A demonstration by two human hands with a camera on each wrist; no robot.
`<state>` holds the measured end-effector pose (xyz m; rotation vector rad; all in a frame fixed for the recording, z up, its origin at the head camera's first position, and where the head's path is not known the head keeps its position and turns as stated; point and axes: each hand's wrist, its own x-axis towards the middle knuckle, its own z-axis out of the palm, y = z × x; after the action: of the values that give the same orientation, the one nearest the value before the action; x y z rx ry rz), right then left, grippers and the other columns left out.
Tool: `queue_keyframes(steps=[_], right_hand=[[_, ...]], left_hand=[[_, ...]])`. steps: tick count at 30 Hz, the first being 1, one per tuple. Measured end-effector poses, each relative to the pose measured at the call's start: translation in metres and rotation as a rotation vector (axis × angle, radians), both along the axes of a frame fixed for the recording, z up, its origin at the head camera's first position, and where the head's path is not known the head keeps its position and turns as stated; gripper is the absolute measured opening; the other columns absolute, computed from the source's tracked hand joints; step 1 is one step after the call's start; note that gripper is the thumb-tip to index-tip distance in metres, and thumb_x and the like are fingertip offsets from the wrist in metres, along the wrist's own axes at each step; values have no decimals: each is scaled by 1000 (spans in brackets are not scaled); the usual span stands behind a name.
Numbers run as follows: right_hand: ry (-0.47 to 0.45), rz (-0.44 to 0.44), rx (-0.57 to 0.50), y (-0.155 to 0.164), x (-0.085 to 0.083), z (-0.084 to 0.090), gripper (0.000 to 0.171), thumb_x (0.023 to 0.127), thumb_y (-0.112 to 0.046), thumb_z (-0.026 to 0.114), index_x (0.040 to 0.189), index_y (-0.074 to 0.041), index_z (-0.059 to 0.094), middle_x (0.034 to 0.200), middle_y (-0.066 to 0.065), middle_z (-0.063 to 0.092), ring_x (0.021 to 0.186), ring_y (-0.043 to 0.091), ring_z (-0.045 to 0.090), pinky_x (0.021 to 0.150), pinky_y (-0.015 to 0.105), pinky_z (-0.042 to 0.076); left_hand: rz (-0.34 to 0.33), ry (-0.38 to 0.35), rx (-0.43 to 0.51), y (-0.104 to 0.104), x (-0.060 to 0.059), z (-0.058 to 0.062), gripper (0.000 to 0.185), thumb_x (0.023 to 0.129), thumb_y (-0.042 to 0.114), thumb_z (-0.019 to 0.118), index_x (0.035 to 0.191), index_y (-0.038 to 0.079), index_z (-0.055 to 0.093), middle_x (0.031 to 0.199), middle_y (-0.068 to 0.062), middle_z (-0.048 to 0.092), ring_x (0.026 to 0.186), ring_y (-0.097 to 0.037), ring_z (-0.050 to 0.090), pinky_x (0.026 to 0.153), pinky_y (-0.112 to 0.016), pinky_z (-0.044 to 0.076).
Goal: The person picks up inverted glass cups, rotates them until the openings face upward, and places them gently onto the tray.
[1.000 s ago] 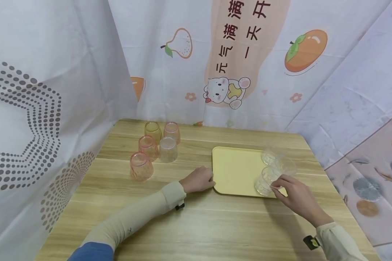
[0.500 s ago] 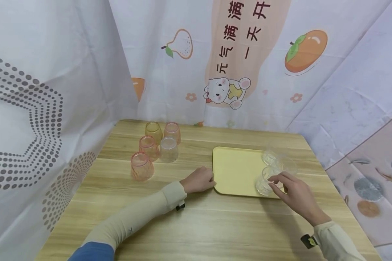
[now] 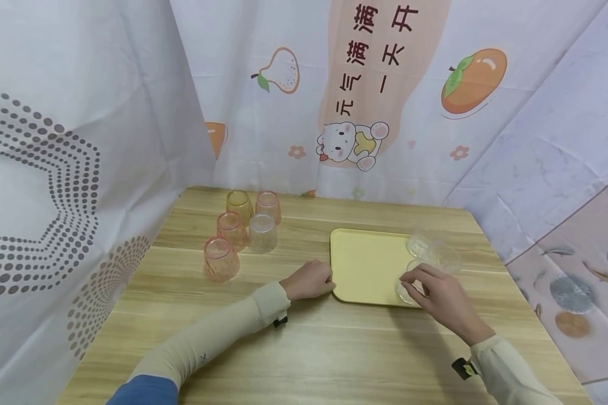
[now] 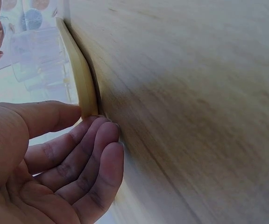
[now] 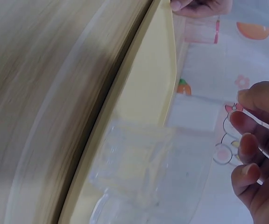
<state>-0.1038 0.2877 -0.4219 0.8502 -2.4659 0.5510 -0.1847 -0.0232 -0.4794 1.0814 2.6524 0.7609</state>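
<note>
A pale yellow tray (image 3: 365, 264) lies on the wooden table. My left hand (image 3: 308, 280) pinches its left edge, and in the left wrist view the thumb rests on the rim (image 4: 81, 79) with the fingers curled against the outside. Several clear cups stand on the right part of the tray, among them a front cup (image 3: 406, 293) and a back cup (image 3: 418, 245). My right hand (image 3: 443, 292) is over the front cup and partly hides it. Seen from the right wrist, its fingers (image 5: 246, 144) are loosely bent above the clear cup (image 5: 125, 158), with nothing between them.
At the back left of the table stands a group of tinted cups: a yellow cup (image 3: 240, 207), pink cups including the nearest pink cup (image 3: 222, 261), and a colourless cup (image 3: 263, 236). Printed curtains (image 3: 273, 140) enclose the table at the back and sides.
My right hand has moved left, from the right side of the front clear cup to over it. My left hand stays at the tray's edge, and the cups stand where they were.
</note>
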Motion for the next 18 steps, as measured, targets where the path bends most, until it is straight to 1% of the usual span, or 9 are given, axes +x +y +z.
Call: queue_keyframes(steps=[2, 5, 7, 12, 18], right_hand=[[-2, 14, 1, -5, -2, 0, 13, 86, -10, 81, 94, -19, 75, 89, -15, 64, 60, 0, 44, 54, 13, 36], [-9, 23, 7, -13, -3, 0, 21, 81, -5, 83, 94, -20, 75, 88, -16, 63, 60, 0, 44, 55, 12, 35], [-16, 31, 15, -19, -4, 0, 23, 80, -4, 84, 94, -20, 75, 88, -17, 63, 60, -1, 43, 55, 12, 35], [-31, 50, 31, -33, -7, -4, 23, 81, -5, 85, 95, -20, 75, 89, -17, 64, 60, -2, 43, 55, 13, 37], [-39, 63, 46, -50, -10, -14, 20, 80, -9, 86, 94, -19, 75, 87, -17, 64, 58, 0, 44, 53, 16, 39]], left_hand=[[0, 6, -3, 0, 0, 0, 55, 97, 11, 68, 51, 19, 39, 46, 12, 25, 43, -1, 20, 43, -16, 22], [-2, 15, -3, 0, 0, 0, 55, 96, 10, 68, 51, 19, 39, 47, 12, 25, 43, -1, 20, 43, -16, 22], [-4, 17, -2, -1, 0, -1, 55, 96, 10, 68, 50, 19, 38, 47, 12, 25, 43, -1, 20, 43, -17, 22], [1, 16, -9, 0, -1, -2, 55, 96, 10, 68, 51, 19, 39, 47, 11, 26, 43, -1, 21, 43, -17, 23], [5, 14, -19, 1, 0, 0, 54, 97, 11, 68, 51, 18, 39, 48, 11, 26, 43, -2, 22, 44, -17, 24]])
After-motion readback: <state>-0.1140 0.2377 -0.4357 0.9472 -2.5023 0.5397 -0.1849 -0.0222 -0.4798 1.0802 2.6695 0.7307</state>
